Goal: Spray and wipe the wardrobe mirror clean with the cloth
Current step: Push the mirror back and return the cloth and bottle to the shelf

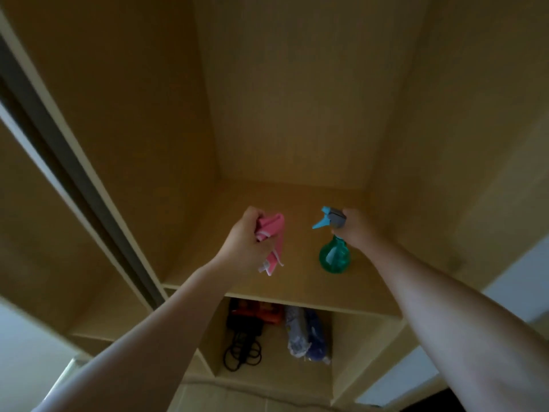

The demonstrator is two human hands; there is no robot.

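Observation:
My left hand grips a bunched pink cloth whose white-edged end hangs down from the fist. My right hand holds a spray bottle by its neck; the bottle has a round green body and a blue and grey trigger head pointing left. Both hands reach over a light wooden shelf inside an open wardrobe compartment. The bottle's base is at or just above the shelf surface. A sliding door frame runs diagonally at the left; no mirror surface is plainly visible.
Wooden side walls and a back panel enclose the compartment. Below the shelf, a lower cubby holds coiled black cables with an orange item and a blue and grey bagged bundle. White wall patches show at the right edge.

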